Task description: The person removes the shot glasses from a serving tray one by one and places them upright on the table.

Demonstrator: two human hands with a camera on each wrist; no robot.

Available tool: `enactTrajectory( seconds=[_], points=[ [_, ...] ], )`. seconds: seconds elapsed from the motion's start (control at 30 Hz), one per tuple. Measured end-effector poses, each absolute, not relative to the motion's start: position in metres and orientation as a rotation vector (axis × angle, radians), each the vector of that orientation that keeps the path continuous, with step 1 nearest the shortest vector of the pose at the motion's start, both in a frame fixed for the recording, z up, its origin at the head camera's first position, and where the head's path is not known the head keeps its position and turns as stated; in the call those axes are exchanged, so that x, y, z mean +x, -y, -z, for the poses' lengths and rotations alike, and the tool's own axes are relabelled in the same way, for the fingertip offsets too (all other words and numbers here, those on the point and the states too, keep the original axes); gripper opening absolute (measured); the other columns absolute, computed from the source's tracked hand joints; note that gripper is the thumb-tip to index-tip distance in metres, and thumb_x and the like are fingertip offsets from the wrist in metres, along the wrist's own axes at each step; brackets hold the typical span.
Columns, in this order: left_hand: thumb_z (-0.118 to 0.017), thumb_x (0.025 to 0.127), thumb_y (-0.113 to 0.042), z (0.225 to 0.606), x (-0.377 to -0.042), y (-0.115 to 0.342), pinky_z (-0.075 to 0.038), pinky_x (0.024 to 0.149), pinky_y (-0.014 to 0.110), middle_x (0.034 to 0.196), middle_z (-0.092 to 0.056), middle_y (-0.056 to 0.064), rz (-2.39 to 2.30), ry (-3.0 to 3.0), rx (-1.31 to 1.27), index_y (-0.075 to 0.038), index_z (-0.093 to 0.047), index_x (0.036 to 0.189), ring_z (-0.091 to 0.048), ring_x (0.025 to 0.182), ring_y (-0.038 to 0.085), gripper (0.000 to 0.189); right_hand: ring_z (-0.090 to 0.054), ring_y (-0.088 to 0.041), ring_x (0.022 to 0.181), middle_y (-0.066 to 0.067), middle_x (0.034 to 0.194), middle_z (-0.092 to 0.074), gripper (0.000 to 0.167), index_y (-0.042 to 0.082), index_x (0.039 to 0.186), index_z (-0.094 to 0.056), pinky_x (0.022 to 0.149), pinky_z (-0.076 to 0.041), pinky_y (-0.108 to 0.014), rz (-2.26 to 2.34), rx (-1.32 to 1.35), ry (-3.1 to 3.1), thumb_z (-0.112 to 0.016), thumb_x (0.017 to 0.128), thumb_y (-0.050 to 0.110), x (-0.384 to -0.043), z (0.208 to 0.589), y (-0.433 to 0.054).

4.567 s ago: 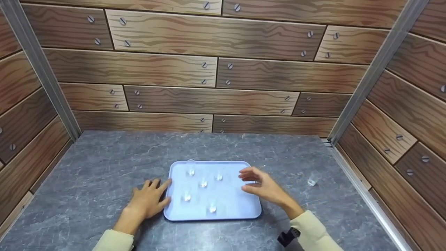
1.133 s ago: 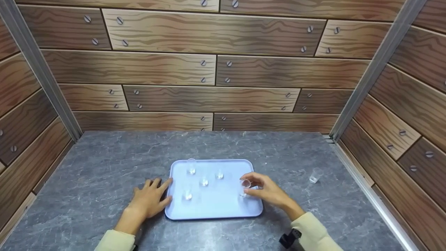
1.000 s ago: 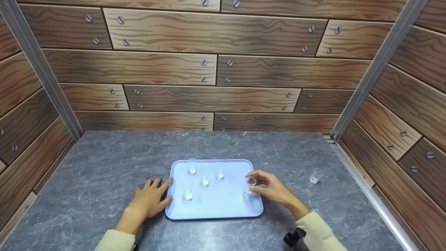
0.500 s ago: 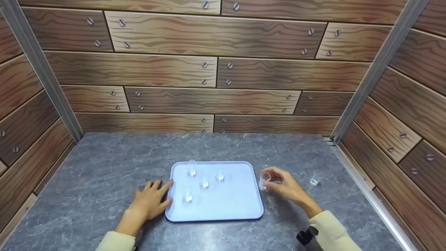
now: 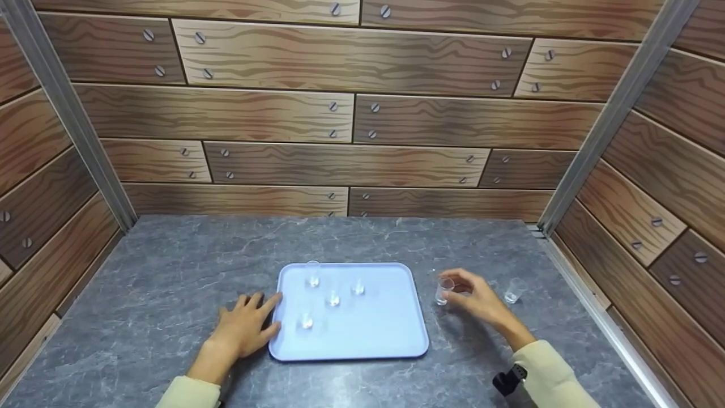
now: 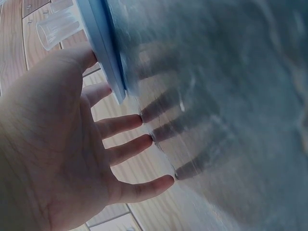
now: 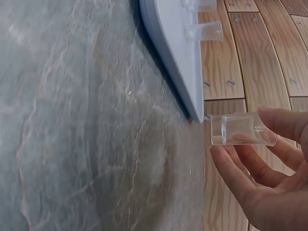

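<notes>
Tray (image 5: 374, 334), one, pale blue, rounded corners, flat on the tabletop (image 5: 198, 255); clock positions below are read from its centre in the head view.

Held cup (image 7: 243, 127), one, clear, just beyond the tray's rim at 3 o'clock. It is kept close to upright and raised off the tabletop, mouth up.

Right hand (image 5: 476, 297), at 3 o'clock: its grip is closed around the held cup, thumb to one side of the wall, fingers to the other.

Left hand (image 5: 241, 328), at 9 o'clock: its grip is released, fingers spread, with index finger and thumb touching the tray's rim.

Tray cups, four, clear, upright, standing apart: first tray cup (image 5: 312, 279) at 10 to 11 o'clock, close to the far rim; second tray cup (image 5: 358, 288) at 12; third tray cup (image 5: 333, 298) nearer the centre, at 10 to 11; fourth tray cup (image 5: 306, 321) at 8 to 9. Whether any contains something is too faint to tell.

Loose cup (image 5: 514, 290), one, clear, on the tabletop farther out at 3 o'clock, near the right hand but apart from it.

Sleeves (image 5: 190, 392), pale, one per arm. Black device (image 5: 508, 379), at the right cuff.

Back wall (image 5: 351, 119), plank-patterned, at 12 o'clock.
</notes>
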State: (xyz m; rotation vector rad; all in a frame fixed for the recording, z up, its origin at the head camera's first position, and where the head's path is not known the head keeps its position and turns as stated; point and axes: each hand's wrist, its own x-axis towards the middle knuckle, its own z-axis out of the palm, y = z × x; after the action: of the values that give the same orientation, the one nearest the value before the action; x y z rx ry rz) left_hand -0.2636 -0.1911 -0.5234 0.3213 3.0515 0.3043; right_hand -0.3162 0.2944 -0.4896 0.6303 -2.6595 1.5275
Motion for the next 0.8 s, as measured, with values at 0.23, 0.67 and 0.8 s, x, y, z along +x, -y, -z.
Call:
enactTrajectory(
  seconds=[0.23, 0.67, 0.8],
  points=[
    [-0.059, 0.101, -0.047, 0.523, -0.264, 0.191, -0.036, 0.097, 0.086, 0.149, -0.052, 0.023, -0.324, -3.039, 0.315, -0.023, -0.045, 0.156, -0.047, 0.137, 0.049, 0.061, -0.066, -0.010, 0.099, -0.029, 0.115, -0.069, 0.041, -0.009, 0.128, -0.061, 0.091, -0.053, -0.019, -1.505, 0.564, 2.658, -0.074, 0.092, 0.005, -0.324, 0.494, -0.302],
    [-0.059, 0.101, -0.046, 0.522, -0.263, 0.192, -0.037, 0.096, 0.086, 0.148, -0.052, 0.024, -0.336, -3.041, 0.321, -0.022, -0.046, 0.155, -0.047, 0.136, 0.049, 0.061, -0.068, -0.019, 0.101, -0.026, 0.115, -0.070, 0.040, -0.009, 0.129, -0.061, 0.089, -0.054, -0.020, -1.464, 0.348, 2.665, -0.073, 0.093, 0.002, -0.335, 0.499, -0.317],
    [-0.059, 0.101, -0.047, 0.522, -0.263, 0.191, -0.038, 0.096, 0.085, 0.149, -0.051, 0.023, -0.331, -3.042, 0.319, -0.023, -0.046, 0.155, -0.047, 0.137, 0.048, 0.061, -0.069, -0.025, 0.106, -0.028, 0.118, -0.069, 0.041, -0.009, 0.132, -0.060, 0.086, -0.054, -0.018, -1.450, 0.315, 2.674, -0.072, 0.094, 0.004, -0.338, 0.498, -0.323]
  ],
)
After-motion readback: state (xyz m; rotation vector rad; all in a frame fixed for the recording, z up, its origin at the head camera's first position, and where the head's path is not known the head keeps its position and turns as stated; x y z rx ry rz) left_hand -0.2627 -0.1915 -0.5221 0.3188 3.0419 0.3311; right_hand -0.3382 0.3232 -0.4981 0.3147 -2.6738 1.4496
